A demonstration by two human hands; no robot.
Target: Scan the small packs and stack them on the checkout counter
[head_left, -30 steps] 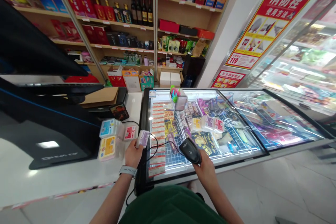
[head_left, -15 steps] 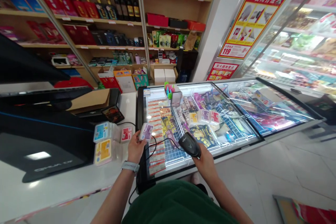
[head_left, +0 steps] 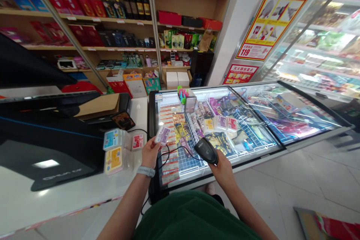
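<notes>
1. Over the near left corner of the freezer lid [head_left: 253, 146], the left hand [head_left: 150, 152] gripped a small purple-labelled pack [head_left: 162, 135] by its lower end, fingers closed round it, label facing up.
2. Its long axis ran from the hand up and to the right, tilted toward the scanner [head_left: 206, 150].
3. The right hand [head_left: 223, 167] was clenched round the black scanner's handle. The scanner's head lay to the right of the pack and slightly below it, near but apart, its nose turned up-left toward the pack.
4. The left hand was the nearer one to the white counter [head_left: 70, 191], where a blue pack [head_left: 112, 139], a yellow pack [head_left: 113, 160] and a red pack [head_left: 137, 142] lay just left of it.
5. Print on the held pack was too small to read. The red poster [head_left: 277, 15] on the wall showed "119" under Chinese characters.
</notes>
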